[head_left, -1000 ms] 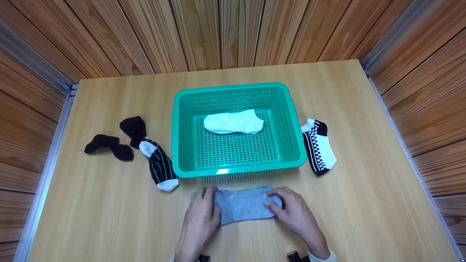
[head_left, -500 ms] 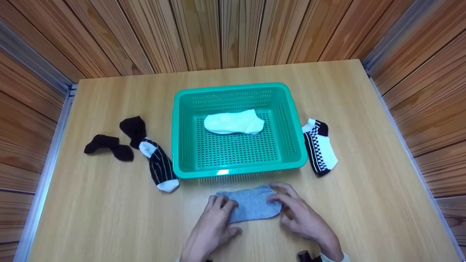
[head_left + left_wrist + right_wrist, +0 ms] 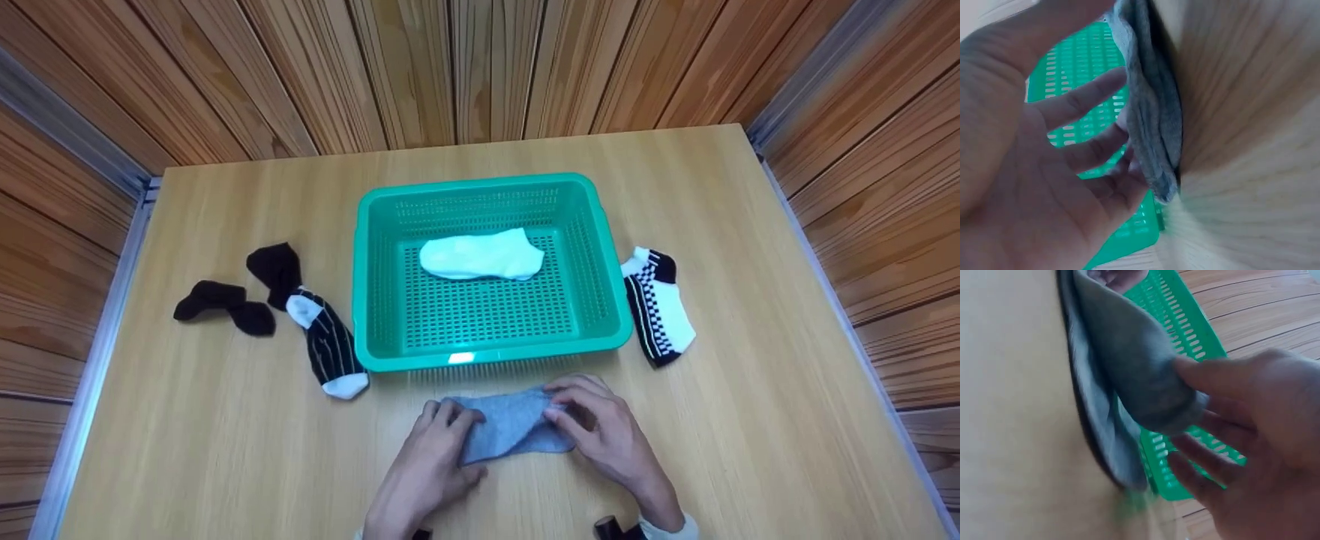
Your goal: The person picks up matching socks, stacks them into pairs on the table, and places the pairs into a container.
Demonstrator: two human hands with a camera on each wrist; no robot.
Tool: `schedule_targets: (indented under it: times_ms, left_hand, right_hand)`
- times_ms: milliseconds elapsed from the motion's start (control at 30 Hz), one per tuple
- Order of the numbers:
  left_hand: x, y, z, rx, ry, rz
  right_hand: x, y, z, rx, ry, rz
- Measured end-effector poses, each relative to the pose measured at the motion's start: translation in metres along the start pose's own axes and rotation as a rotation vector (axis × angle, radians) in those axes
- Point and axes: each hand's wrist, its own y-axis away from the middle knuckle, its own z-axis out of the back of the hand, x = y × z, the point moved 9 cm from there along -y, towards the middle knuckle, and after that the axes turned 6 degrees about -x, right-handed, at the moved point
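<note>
A grey sock (image 3: 502, 427) lies flat on the table in front of the green basket. My right hand (image 3: 615, 439) pinches the upper layer of its right end between thumb and fingers. That layer (image 3: 1137, 354) is raised and bent back in the right wrist view, apart from the layer beneath. On the sock's left end rest the fingertips of my left hand (image 3: 427, 465), the thumb spread away near the front edge. Seen from the left wrist, its relaxed fingers (image 3: 1081, 104) reach over the grey sock (image 3: 1154, 112).
The green basket (image 3: 491, 360) holds a white sock (image 3: 480, 255). To its left lie two black socks (image 3: 274, 270) (image 3: 225, 306) and a black striped sock (image 3: 330, 341) with white ends. A black-and-white checkered sock (image 3: 660, 307) lies against the basket's right side.
My left hand has shifted rightward from beside the sock onto its left end. My right hand, after loosening, now pinches the right end and lifts its top layer, folding it leftward.
</note>
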Motion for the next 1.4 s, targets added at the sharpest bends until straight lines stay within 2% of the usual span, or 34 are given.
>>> schedule_targets:
  times_ms: [133, 267, 467, 667, 733, 833, 967, 1067, 1133, 1233, 1300, 1400]
  left_hand:
    - [0.003, 0.001, 0.012, -0.084, 0.023, -0.034]
    - [0.002, 0.003, 0.025, -0.177, 0.029, -0.044]
    - [-0.002, 0.011, 0.04, -0.289, 0.064, -0.041]
    - [0.0, 0.016, 0.042, -0.397, 0.096, -0.012]
    - [0.005, 0.016, 0.04, -0.401, 0.126, 0.019]
    - [0.014, 0.014, 0.032, -0.334, 0.17, 0.074]
    - [0.024, 0.009, 0.018, -0.198, 0.165, 0.108]
    - [0.026, 0.006, 0.013, -0.156, 0.128, 0.12]
    - [0.027, 0.004, 0.013, -0.168, 0.109, 0.136]
    - [0.027, 0.002, 0.018, -0.214, 0.128, 0.175]
    - [0.025, 0.002, 0.023, -0.252, 0.173, 0.178]
    - [0.021, 0.002, 0.03, -0.289, 0.273, 0.156]
  right_hand:
    - [0.001, 0.0, 0.004, -0.086, -0.126, -0.05]
    - [0.001, 0.002, 0.008, -0.137, -0.164, -0.099]
    - [0.001, 0.007, 0.013, -0.154, -0.197, -0.146]
    - [-0.003, 0.012, 0.011, -0.144, -0.299, -0.204]
    - [-0.006, 0.012, 0.008, -0.133, -0.337, -0.236]
    - [-0.014, 0.012, 0.003, -0.109, -0.343, -0.3]
    - [-0.025, 0.011, -0.007, -0.033, -0.251, -0.37]
    - [-0.027, 0.01, -0.014, 0.064, -0.156, -0.337]
    - [-0.024, 0.01, -0.017, 0.113, -0.113, -0.278]
    - [-0.019, 0.009, -0.016, 0.13, -0.092, -0.218]
    - [-0.019, 0.009, -0.013, 0.107, -0.13, -0.232]
    - [-0.02, 0.009, -0.009, 0.061, -0.258, -0.302]
